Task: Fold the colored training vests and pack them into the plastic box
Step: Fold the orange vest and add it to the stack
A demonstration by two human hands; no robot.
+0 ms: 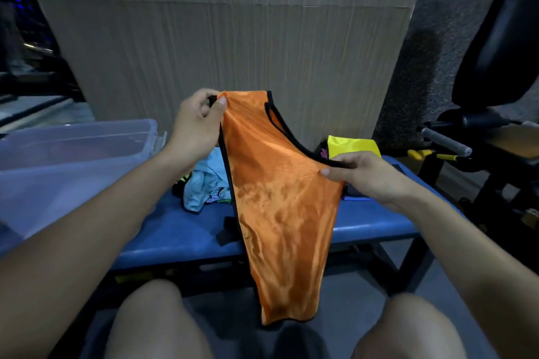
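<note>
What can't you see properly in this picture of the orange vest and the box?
- Head view: the plastic box is cut off by the left edge, and its cloudy walls blur whatever is inside.
- The light blue cloth is partly hidden behind the left hand and the orange vest.
- The yellow vest is partly hidden behind the right hand.

A blue padded bench [186, 230] stands before a cardboard sheet [221, 46].

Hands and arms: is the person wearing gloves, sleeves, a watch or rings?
No. The left hand and the right hand are bare, with no gloves, and no rings show. Both forearms are bare up to the picture's edge, with no sleeves, watch or bracelet in view.
</note>
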